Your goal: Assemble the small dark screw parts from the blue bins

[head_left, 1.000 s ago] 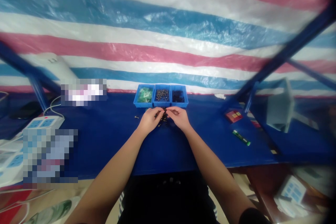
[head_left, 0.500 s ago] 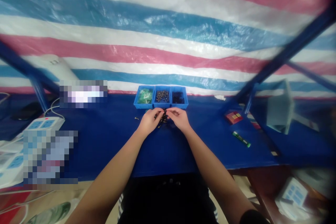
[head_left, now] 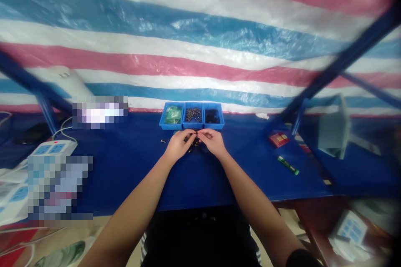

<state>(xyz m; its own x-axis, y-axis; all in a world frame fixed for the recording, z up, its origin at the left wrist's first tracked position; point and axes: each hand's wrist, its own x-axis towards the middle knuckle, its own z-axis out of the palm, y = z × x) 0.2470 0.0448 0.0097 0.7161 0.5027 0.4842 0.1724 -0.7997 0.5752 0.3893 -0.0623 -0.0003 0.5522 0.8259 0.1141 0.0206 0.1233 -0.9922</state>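
Observation:
My left hand [head_left: 179, 144] and my right hand [head_left: 213, 142] meet fingertip to fingertip over the blue table. Both are closed in a pinch around something small and dark that I cannot make out. Beneath the fingers lies a loose pile of small black and brass-coloured parts [head_left: 194, 143], partly covered by the hands. One small brass-coloured piece [head_left: 163, 141] lies apart, left of my left hand. Just beyond the hands stand three blue bins side by side: the left bin [head_left: 171, 126] with green pieces, the middle bin [head_left: 193, 125] with small brass-coloured parts, the right bin [head_left: 214, 126] with black parts.
A red box [head_left: 278, 139] and a green tube-like packet [head_left: 288, 165] lie on the table at right. White power strips [head_left: 46, 149] with cables occupy the left. Blue metal posts [head_left: 299, 119] rise at both sides before a striped plastic sheet [head_left: 200, 64].
My fingertips have shifted very slightly against each other. The hands stay in the same place over the pile, and the bins have not moved.

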